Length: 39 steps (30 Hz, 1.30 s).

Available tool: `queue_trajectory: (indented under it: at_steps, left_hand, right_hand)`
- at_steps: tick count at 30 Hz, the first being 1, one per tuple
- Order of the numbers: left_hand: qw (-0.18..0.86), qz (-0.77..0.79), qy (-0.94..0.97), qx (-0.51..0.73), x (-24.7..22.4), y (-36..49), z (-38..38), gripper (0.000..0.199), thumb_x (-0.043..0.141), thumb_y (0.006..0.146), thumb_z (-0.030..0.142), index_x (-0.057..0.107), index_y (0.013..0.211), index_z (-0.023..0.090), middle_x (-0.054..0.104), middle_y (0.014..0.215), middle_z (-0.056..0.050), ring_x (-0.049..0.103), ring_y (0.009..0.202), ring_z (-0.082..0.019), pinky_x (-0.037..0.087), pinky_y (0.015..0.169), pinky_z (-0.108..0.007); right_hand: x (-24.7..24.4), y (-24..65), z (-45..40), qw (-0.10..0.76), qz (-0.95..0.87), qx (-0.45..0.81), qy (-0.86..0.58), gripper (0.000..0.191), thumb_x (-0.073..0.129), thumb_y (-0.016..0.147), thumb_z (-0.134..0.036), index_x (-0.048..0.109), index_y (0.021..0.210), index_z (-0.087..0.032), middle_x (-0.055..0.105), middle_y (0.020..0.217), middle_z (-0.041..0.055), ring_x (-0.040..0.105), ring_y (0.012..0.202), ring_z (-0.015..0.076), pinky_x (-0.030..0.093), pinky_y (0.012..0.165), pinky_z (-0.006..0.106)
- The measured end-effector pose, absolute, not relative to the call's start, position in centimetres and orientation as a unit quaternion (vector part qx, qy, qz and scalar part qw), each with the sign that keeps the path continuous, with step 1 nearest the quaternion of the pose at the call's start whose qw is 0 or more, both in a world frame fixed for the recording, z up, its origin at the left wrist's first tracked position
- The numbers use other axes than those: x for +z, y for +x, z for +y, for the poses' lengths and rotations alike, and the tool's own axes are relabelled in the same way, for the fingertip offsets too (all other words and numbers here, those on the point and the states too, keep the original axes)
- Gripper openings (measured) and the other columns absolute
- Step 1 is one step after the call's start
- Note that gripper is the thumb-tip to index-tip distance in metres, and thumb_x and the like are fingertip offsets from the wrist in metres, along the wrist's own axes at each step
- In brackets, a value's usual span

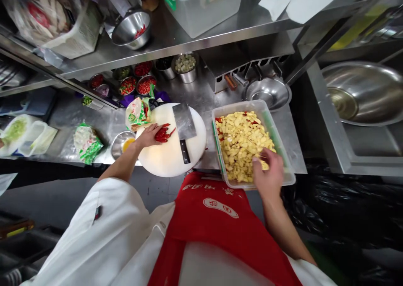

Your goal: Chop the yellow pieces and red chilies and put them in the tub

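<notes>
My left hand (148,136) is at the left side of the round white cutting board (160,163), its fingers closed over the near end of a small pile of red chillies (163,133). A cleaver (184,122) with a black handle lies flat on the board to their right. My right hand (271,170), slightly blurred, hovers over the near right corner of a clear plastic tub (287,178). Its thumb and fingers are apart, with nothing visible between them. Pale yellow slices (244,145), possibly ginger, fill the tub, with bits of red among them.
An opened green-and-white bag (137,113) touches the board's far left edge, and a steel bowl (121,144) with yellow liquid stands left of it. Several tins of chopped ingredients (146,84) line the back. A steel shelf (176,46) overhangs the counter. Right is a large basin (371,93).
</notes>
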<state>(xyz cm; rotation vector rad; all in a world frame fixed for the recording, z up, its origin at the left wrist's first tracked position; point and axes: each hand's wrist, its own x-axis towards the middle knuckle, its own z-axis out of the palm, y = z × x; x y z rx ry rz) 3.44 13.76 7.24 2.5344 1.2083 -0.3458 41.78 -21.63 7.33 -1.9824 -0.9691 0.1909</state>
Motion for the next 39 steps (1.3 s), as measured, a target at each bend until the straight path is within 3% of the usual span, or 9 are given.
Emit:
queue_trajectory:
  at_steps: [2,5,10,14,19,23,31,34,39]
  left_hand:
    - [0.149,0.414,0.892,-0.105,6.1,3.0,14.2,0.095,0.078,0.067,0.056,0.042,0.149,0.023,0.048,0.146,-0.014,0.040,0.140,-0.034,0.032,0.117,-0.046]
    - [0.125,0.448,0.884,-0.049,4.7,3.7,13.3,0.080,0.069,0.078,0.056,0.044,0.147,0.023,0.055,0.134,-0.014,0.052,0.125,-0.031,0.039,0.111,-0.042]
    - [0.185,0.473,0.861,0.039,3.5,4.0,11.0,0.080,0.071,0.079,0.053,0.042,0.145,0.022,0.053,0.130,-0.013,0.051,0.122,-0.030,0.044,0.107,-0.042]
    - [0.248,0.478,0.834,0.120,2.5,2.8,10.6,0.051,0.072,0.081,0.043,0.055,0.123,0.020,0.051,0.128,-0.011,0.050,0.123,-0.025,0.043,0.110,-0.038]
    - [0.294,0.461,0.823,0.156,1.5,3.3,10.2,0.020,0.059,0.091,0.032,0.059,0.108,0.021,0.050,0.126,-0.010,0.051,0.123,-0.021,0.040,0.114,-0.037]
    - [0.284,0.511,0.791,0.180,2.2,4.6,10.0,0.024,0.053,0.092,0.028,0.058,0.114,0.020,0.044,0.135,-0.012,0.046,0.131,-0.023,0.041,0.115,-0.040]
    - [0.227,0.437,0.867,0.067,2.7,6.5,10.2,0.067,0.072,0.078,0.048,0.051,0.137,0.025,0.032,0.154,-0.011,0.033,0.140,-0.035,0.029,0.119,-0.049]
    - [0.213,0.431,0.874,0.068,2.1,6.8,10.6,0.055,0.064,0.086,0.042,0.053,0.137,0.025,0.036,0.153,-0.010,0.036,0.139,-0.033,0.031,0.118,-0.047]
    - [0.244,0.353,0.901,0.062,2.2,6.3,10.9,0.042,0.055,0.092,0.036,0.060,0.133,0.028,0.051,0.140,-0.008,0.050,0.127,-0.027,0.039,0.112,-0.042]
  right_hand:
    - [7.6,37.3,-17.9,0.441,-0.455,0.166,-0.756,0.041,0.052,0.094,-0.039,0.057,0.127,-0.015,0.063,0.104,0.0117,0.064,0.093,0.0236,0.053,0.089,0.040]
    - [6.7,30.1,-11.9,0.323,-0.552,0.292,-0.711,0.045,0.053,0.093,-0.034,0.054,0.134,-0.016,0.064,0.111,0.0121,0.065,0.089,0.0226,0.052,0.085,0.037]
    - [4.7,22.3,-5.5,0.110,-0.587,0.269,-0.756,0.065,0.061,0.086,-0.026,0.043,0.148,-0.016,0.058,0.121,0.0198,0.059,0.110,0.0336,0.049,0.087,0.041]
    - [4.5,23.6,-4.5,0.057,-0.536,0.260,-0.801,0.077,0.057,0.079,-0.013,0.037,0.153,-0.016,0.062,0.116,0.0207,0.064,0.098,0.0313,0.049,0.081,0.038]
    - [7.0,27.7,-5.5,0.146,-0.471,0.324,-0.807,0.070,0.054,0.080,-0.019,0.045,0.149,-0.017,0.072,0.096,0.0109,0.067,0.074,0.0245,0.050,0.070,0.033]
    - [8.9,28.4,-5.9,0.203,-0.418,0.439,-0.769,0.069,0.053,0.085,-0.032,0.041,0.151,-0.016,0.066,0.065,-0.0007,0.052,0.041,0.0155,0.044,0.045,0.028]
    - [9.2,29.9,-8.6,0.193,-0.436,0.553,-0.683,0.070,0.052,0.081,-0.027,0.043,0.149,-0.017,0.055,0.049,-0.0089,0.051,0.038,0.0142,0.043,0.043,0.024]
    - [9.0,31.0,-9.7,0.225,-0.400,0.588,-0.666,0.069,0.054,0.081,-0.030,0.042,0.148,-0.017,0.048,0.046,-0.0115,0.050,0.037,0.0145,0.042,0.041,0.024]
    - [8.1,32.1,-9.4,0.301,-0.384,0.577,-0.655,0.055,0.054,0.078,-0.028,0.049,0.132,-0.020,0.058,0.064,-0.0081,0.053,0.044,0.0126,0.046,0.045,0.024]
